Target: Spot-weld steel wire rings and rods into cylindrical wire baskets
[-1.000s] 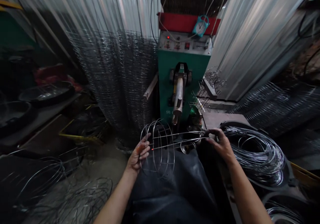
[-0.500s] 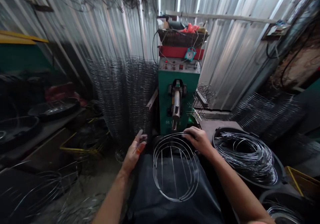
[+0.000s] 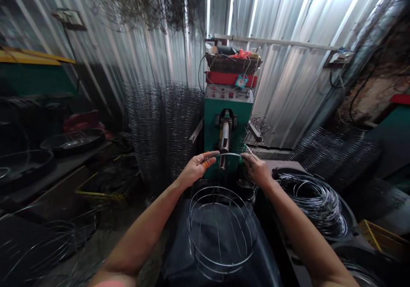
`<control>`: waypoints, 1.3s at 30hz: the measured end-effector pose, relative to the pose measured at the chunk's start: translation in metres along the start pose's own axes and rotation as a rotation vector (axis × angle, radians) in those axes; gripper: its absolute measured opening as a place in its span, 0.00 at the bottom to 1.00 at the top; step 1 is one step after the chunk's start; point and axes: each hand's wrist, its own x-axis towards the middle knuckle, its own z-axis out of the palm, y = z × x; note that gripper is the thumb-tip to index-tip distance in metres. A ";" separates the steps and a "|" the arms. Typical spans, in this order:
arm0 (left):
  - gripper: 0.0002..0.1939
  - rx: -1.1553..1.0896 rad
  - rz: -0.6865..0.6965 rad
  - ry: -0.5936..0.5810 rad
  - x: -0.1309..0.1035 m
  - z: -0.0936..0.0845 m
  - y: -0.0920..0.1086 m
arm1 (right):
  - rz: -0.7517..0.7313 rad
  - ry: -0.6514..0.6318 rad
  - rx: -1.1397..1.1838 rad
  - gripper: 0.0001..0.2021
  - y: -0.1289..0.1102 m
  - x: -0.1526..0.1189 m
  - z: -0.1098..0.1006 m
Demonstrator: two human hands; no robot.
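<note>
A thin curved wire (image 3: 231, 153) spans between my two hands, right at the metal tip of the green machine. My left hand (image 3: 196, 170) pinches its left end, with orange bands on the fingers. My right hand (image 3: 257, 170) has its fingertips closed on the other end. How far the wire runs behind the fingers is hidden. Below, a round wire frame (image 3: 221, 264) of rings and thin cross wires rests on the dark cloth (image 3: 179, 253) over my lap, apart from both hands.
Ahead stands the green machine (image 3: 209, 120) with its metal arm (image 3: 225, 134). Tall stacks of wire frames (image 3: 145, 129) rise on its left. To the right, a black tub (image 3: 350, 216) holds coiled wire rings (image 3: 323, 206). A yellow crate (image 3: 384, 233) sits beyond.
My left hand has moved right and up to the wire. My right hand has risen with a wire, away from the wire frame on my lap. The view has shifted slightly.
</note>
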 end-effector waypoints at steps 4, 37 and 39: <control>0.26 0.044 -0.149 -0.074 0.017 -0.001 -0.018 | 0.057 -0.021 0.149 0.13 0.014 -0.004 0.029; 0.13 0.586 0.063 -0.119 0.065 -0.046 -0.131 | 0.313 -0.387 0.208 0.11 0.056 -0.040 0.140; 0.14 0.643 0.087 -0.141 0.066 -0.046 -0.134 | 0.322 -0.403 0.176 0.11 0.058 -0.041 0.141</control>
